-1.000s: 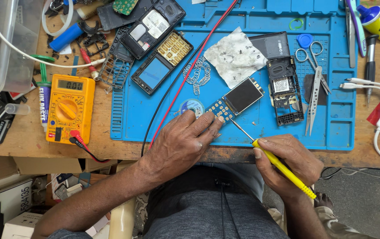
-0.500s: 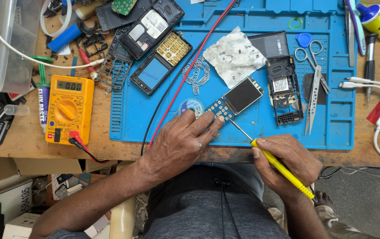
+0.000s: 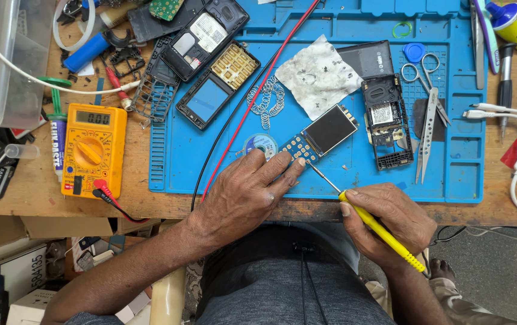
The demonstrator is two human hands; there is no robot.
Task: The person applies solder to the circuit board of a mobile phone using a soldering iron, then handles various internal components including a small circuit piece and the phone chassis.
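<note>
Phone circuit board [image 3: 315,137] w/ dark screen attached lies flat at centre of frame on blue work mat [image 3: 174,162], tilted diagonally, keypad end toward lower left. Left hand [image 3: 246,192] rests palm-down over keypad end, fingertips [image 3: 291,174] pressing its edge to pin it; hand not closed round anything. Right hand [image 3: 385,219], lower right of centre, wrapped in a fist round yellow-handled soldering iron [image 3: 385,232]; thin metal tip [image 3: 321,174] reaches up-left to board edge just beside left fingertips, touching or nearly so, can't tell which. Board looks light, thin, stiff; screen glass prob. fragile, contacts easily scratched, so best held by bare edges or pinned at keypad end, not on screen. Likely slides on mat if not held down. Small solder wick reel [image 3: 261,144] just left of board, partly under left hand. Coil of solder wire [image 3: 267,99] above it. Crumpled whitish cloth [image 3: 318,75] upper centre. Stripped phone frame [image 3: 385,123] right of board, tweezers [image 3: 427,129] and scissors [image 3: 418,69] beyond. More phone shells [image 3: 207,42] upper left of mat. Red and black leads [image 3: 240,120] run diagonally across mat toward yellow multimeter [image 3: 93,150] at left on wooden bench [image 3: 29,192].
</note>
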